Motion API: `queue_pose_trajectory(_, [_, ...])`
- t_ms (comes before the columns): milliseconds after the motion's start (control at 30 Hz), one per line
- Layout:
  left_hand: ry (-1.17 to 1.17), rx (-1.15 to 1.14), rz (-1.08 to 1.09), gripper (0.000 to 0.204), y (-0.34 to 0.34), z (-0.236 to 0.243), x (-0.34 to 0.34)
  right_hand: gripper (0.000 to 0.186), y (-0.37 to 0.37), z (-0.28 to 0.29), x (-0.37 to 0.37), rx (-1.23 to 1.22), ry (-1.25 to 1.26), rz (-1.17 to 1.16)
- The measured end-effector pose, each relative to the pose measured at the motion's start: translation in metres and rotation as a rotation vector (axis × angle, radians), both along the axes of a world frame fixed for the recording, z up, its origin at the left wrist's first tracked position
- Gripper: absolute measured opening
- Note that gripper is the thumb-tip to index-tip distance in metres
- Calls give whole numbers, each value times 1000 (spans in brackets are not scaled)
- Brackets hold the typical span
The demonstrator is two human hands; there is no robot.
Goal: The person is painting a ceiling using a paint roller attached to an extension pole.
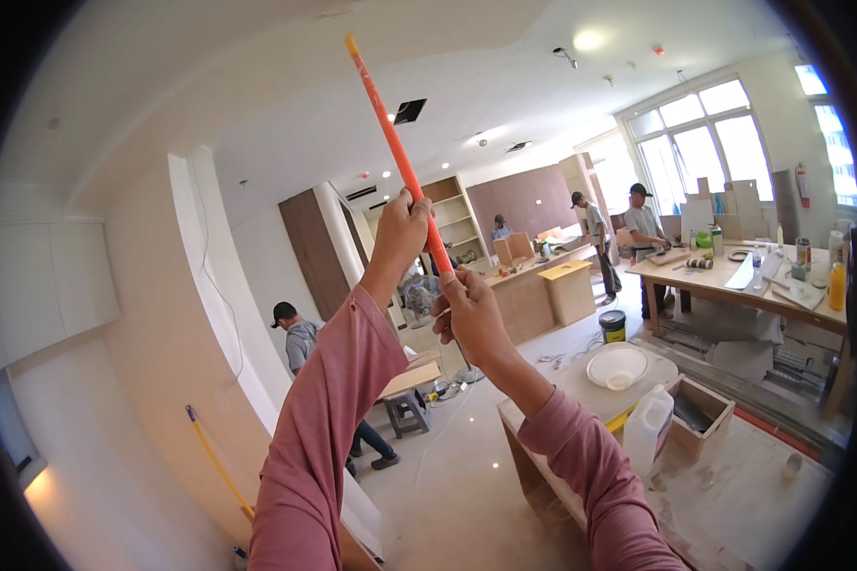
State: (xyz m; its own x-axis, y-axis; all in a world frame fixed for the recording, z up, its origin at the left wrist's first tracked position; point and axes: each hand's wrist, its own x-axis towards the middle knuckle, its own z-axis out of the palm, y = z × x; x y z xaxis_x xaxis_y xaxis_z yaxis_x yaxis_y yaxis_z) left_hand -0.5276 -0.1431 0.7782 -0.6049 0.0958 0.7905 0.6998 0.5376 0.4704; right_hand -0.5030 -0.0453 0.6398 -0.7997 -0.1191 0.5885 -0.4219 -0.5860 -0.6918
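Both my arms, in pink sleeves, are raised in front of me. A long orange pole (388, 129) with a yellow tip slants up and to the left, toward the white ceiling. My left hand (405, 225) is wrapped round its middle part. Lower down, my right hand (470, 312) closes on the pole near its visible lower part, the thumb lying along it. Pale marks show on the upper part of the pole. Whatever the yellow tip carries or touches above cannot be made out.
A worktable (587, 404) at the lower right bears a white plate (617, 365), a plastic jug (648, 419) and a wooden box (703, 419). A yellow-handled pole (221, 461) leans at left. Several people work at tables beyond; one person (300, 333) bends nearby at left.
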Motion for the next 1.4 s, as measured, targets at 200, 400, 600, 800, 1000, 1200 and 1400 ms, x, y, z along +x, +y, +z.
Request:
queue_pose_trajectory(200, [60, -2, -65, 26, 17, 33, -8, 34, 13, 20, -12, -89, 103, -17])
queue_pose_trajectory(400, [32, -21, -34, 26, 28, 4, -10, 34, 28, 0, -5, -79, 65, -12])
queue_pose_trajectory(600, [75, 37, -151, 25, 39, 31, -23, 28, 38, 22, -22, -166, 189, 2])
queue_pose_trajectory(800, [29, -50, -62, 26, 47, 7, -29, 29, 50, -1, -20, -90, 102, -40])
queue_pose_trajectory(1000, [52, -3, -141, 25, 59, 33, -37, 29, 59, 20, -27, -138, 122, -61])
queue_pose_trajectory(1200, [-6, -133, 42, 24, 62, 10, -44, 33, 68, 0, -18, -69, 38, -88])
queue_pose_trajectory(1400, [-8, -20, -55, 26, 74, 37, -47, 29, 72, 24, -27, -164, 160, -9])
